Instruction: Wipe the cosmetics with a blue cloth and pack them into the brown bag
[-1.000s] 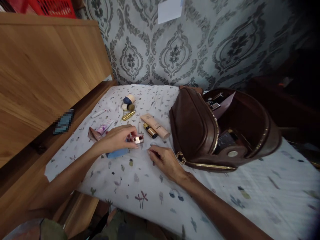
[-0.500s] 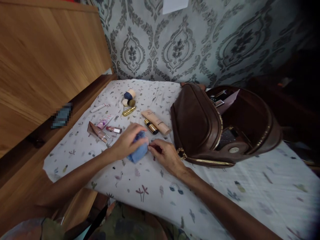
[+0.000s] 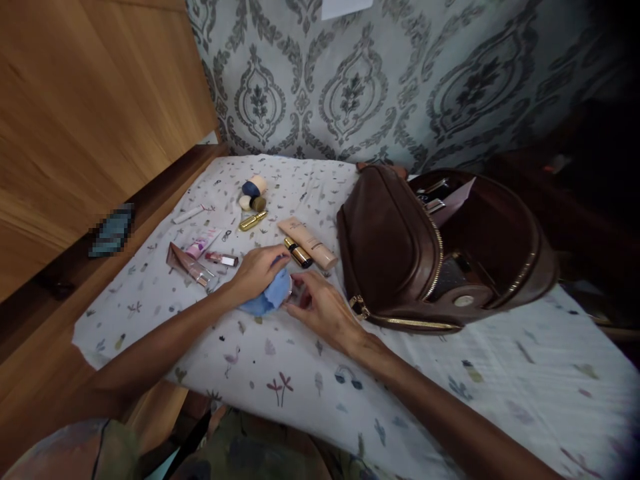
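My left hand [image 3: 257,270] grips a bunched blue cloth [image 3: 267,298] on the patterned white sheet [image 3: 300,373]. My right hand [image 3: 323,308] meets it from the right, fingers pinched on a small item at the cloth's edge that I cannot make out. Just beyond the hands lie a black-and-gold tube [image 3: 299,254] and a beige cream tube [image 3: 307,242]. An open brown leather bag [image 3: 395,253] stands to the right of my right hand.
Left of the hands lie a pink tube [image 3: 203,242], a small lip gloss [image 3: 221,259] and a clear-brown tube [image 3: 187,265]. Farther back are a gold lipstick [image 3: 253,221], makeup sponges [image 3: 253,192] and a white stick [image 3: 189,214]. A wooden headboard [image 3: 90,113] rises on the left.
My left hand put down the small lip gloss, moved right and took hold of the blue cloth. My right hand came in to meet it at the cloth.
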A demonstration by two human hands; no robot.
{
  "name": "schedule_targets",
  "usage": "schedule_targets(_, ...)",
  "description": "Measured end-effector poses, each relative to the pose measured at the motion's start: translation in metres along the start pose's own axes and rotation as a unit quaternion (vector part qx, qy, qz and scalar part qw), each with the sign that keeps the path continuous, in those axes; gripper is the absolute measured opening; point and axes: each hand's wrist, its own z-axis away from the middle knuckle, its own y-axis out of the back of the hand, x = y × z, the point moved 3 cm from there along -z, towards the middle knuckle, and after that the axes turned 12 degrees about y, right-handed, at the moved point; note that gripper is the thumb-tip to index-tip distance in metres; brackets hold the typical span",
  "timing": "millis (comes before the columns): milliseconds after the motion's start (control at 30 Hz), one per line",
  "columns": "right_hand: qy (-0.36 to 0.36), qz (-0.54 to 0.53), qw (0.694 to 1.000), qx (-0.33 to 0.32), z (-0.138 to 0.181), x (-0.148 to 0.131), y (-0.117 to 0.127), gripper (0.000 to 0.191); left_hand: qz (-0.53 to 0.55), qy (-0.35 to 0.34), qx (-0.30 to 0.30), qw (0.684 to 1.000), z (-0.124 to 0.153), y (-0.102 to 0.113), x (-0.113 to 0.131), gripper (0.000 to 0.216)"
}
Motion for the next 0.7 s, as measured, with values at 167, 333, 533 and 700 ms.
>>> schedule_targets(167,-0.003,0.077,0.997,-0.016,-0.007,-0.005,-0.011,0.051,-0.053,0.011,0.050,0.997,-0.002,0.009,-0.012,0.024)
schedule_targets(333,0.033,0.098,0.994,0.043,-0.010,-0.001,-0.027,0.064,-0.219,0.050,0.047,0.973,0.006,0.023,-0.018,0.028)
schedule_targets(533,0.040,0.054,0.995,0.074,-0.006,0.004,-0.030,0.057,-0.076,0.033,-0.056,0.995,0.022,0.035,-0.018,0.045)
schedule_targets(700,0.027,-0.003,0.993,0.115,-0.003,0.006,-0.023,0.057,-0.009,-0.017,-0.169,0.985,0.034,0.025,-0.016,0.091)
